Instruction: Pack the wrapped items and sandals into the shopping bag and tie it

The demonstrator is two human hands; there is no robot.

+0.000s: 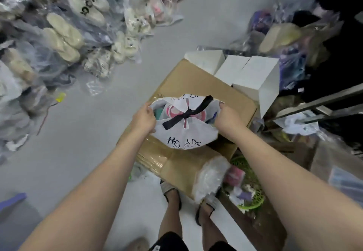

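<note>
Head view: shopping bag [183, 130] sits on cardboard box [196, 85], black ribbon [186, 113] knotted across its mouth. Left hand [143, 118] and right hand [226, 117] each pinch a side edge. Contents inside, pink showing. Judged: tying step; next, snug the knot.

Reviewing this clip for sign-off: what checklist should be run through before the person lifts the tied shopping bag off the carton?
1. Black ribbon knotted across the mouth: ok; tightness cannot tell.
2. Both sides gripped: ok, left hand and right hand each pinch an edge of the shopping bag.
3. Mouth fully closed: not ok, gaps beside the knot show pink contents.
4. Bag supported: ok, it rests on the cardboard carton.
5. All items packed: cannot tell; a bubble-wrapped bundle lies outside the bag.
</note>
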